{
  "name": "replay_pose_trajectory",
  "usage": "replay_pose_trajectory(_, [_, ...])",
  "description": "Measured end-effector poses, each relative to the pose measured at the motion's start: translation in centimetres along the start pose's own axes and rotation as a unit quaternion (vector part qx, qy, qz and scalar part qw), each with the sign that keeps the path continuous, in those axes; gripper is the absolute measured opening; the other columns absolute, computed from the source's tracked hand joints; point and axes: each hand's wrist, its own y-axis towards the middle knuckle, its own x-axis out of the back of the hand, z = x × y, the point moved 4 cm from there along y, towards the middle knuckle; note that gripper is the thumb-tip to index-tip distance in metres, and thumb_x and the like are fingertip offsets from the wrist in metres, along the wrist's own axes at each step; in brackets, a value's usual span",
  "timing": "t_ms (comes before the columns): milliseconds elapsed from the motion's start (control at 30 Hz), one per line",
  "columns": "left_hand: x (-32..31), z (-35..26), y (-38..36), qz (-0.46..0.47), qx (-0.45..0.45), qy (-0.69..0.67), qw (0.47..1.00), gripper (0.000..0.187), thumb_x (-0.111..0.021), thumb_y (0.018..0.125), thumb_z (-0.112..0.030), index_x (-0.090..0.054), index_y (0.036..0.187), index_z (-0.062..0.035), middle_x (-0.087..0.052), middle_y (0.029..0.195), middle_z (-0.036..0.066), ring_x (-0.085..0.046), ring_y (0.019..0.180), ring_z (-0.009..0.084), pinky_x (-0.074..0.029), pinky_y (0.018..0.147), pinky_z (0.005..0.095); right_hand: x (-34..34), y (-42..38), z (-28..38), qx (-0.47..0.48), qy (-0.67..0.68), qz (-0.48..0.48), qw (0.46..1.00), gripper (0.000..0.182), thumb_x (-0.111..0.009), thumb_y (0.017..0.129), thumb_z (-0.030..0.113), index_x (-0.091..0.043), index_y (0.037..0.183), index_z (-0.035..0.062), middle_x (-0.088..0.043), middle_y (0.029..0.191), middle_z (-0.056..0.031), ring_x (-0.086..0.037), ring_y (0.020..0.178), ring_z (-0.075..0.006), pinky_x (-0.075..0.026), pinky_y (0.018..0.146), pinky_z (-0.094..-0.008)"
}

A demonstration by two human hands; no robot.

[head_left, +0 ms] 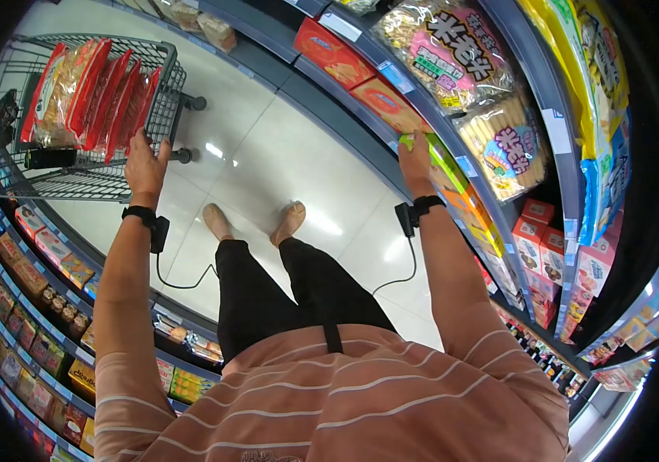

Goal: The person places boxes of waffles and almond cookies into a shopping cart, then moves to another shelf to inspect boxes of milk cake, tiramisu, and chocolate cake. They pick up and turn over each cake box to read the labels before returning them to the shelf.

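Observation:
My left hand (145, 167) is at the near side of a wire shopping cart (166, 58), its thumb apart from the fingers. Its fingertips are beside several red-edged clear snack bags (87, 96) standing in the cart; whether they touch a bag cannot be told. On the right, my right hand (416, 163) reaches to a shelf, its fingers closed over the end of a green box (445, 163). That box sits in a row, between an orange-red box (387, 105) and an orange box (462, 202). Both wrists wear black straps with cables.
Large bags of puffed snacks (453, 58) and snack rolls (505, 146) fill the shelf above the boxes. Yellow bags (599, 61) hang farther right. Another shelf of packets (45, 285) curves along the left. My feet stand on the tiled floor (268, 146) between them.

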Motion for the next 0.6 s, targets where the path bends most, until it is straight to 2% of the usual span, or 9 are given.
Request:
replay_pose_trajectory(67, [0.2,0.3,0.1,0.003,0.004,0.001,1.000,0.055,-0.068,0.089,-0.040,-0.051,0.128,-0.0061,-0.065,0.108,0.014,-0.068,0.090,0.0366,-0.054,0.075,0.0480,0.7,0.0,1.7,0.045,-0.020,-0.054,0.997,0.060,-0.066,0.083,0.018,-0.045,0.135,-0.0012,-0.054,0.127,-0.0277,-0.053,0.115,-0.0460,-0.044,0.100,-0.0528])
replay_pose_trajectory(100, [-3.1,-5.5,-2.7,0.017,0.010,-0.037,0.999,0.055,-0.068,0.089,-0.041,-0.051,0.128,-0.0059,-0.065,0.107,0.015,-0.067,0.090,0.0371,-0.054,0.075,0.0481,6.6,0.8,-2.9,0.053,-0.080,-0.063,0.993,0.059,-0.066,0.083,0.017,-0.045,0.134,-0.0013,-0.054,0.126,-0.0279,-0.053,0.115,-0.0461,-0.044,0.100,-0.0528])
replay_pose_trajectory(200, [-4.1,-8.4,-3.3,0.005,0.016,-0.045,0.999,0.056,-0.068,0.088,-0.042,-0.052,0.127,-0.0047,-0.064,0.105,0.017,-0.067,0.089,0.0390,-0.054,0.075,0.0488,8.7,2.5,-3.2,0.068,-0.132,-0.060,0.987,0.056,-0.067,0.083,0.017,-0.046,0.131,-0.0013,-0.055,0.124,-0.0279,-0.054,0.114,-0.0457,-0.044,0.100,-0.0522])
replay_pose_trajectory(267, [-4.0,-9.0,-3.7,-0.004,0.006,-0.056,0.998,0.057,-0.068,0.088,-0.042,-0.052,0.127,-0.0042,-0.064,0.104,0.017,-0.067,0.089,0.0388,-0.054,0.075,0.0487,8.5,3.1,-2.9,0.048,-0.146,-0.016,0.988,0.056,-0.068,0.083,0.018,-0.047,0.131,-0.0007,-0.055,0.124,-0.0274,-0.054,0.115,-0.0449,-0.044,0.101,-0.0511])
replay_pose_trajectory(467, [-3.9,-10.7,-4.7,0.024,0.011,-0.070,0.997,0.058,-0.070,0.088,-0.040,-0.052,0.129,-0.0020,-0.064,0.104,0.015,-0.066,0.090,0.0349,-0.053,0.076,0.0459,7.6,4.3,-1.7,-0.006,-0.242,-0.003,0.970,0.056,-0.068,0.083,0.024,-0.048,0.131,0.0014,-0.059,0.124,-0.0248,-0.055,0.118,-0.0427,-0.045,0.100,-0.0504])
replay_pose_trajectory(600, [-3.9,-11.0,-5.0,0.022,0.009,-0.086,0.996,0.059,-0.069,0.088,-0.038,-0.051,0.130,-0.0013,-0.062,0.104,0.014,-0.066,0.088,0.0341,-0.053,0.077,0.0457,6.9,5.6,-1.6,-0.032,-0.230,0.026,0.972,0.054,-0.068,0.084,0.026,-0.051,0.128,0.0016,-0.060,0.124,-0.0260,-0.059,0.114,-0.0440,-0.047,0.096,-0.0532])
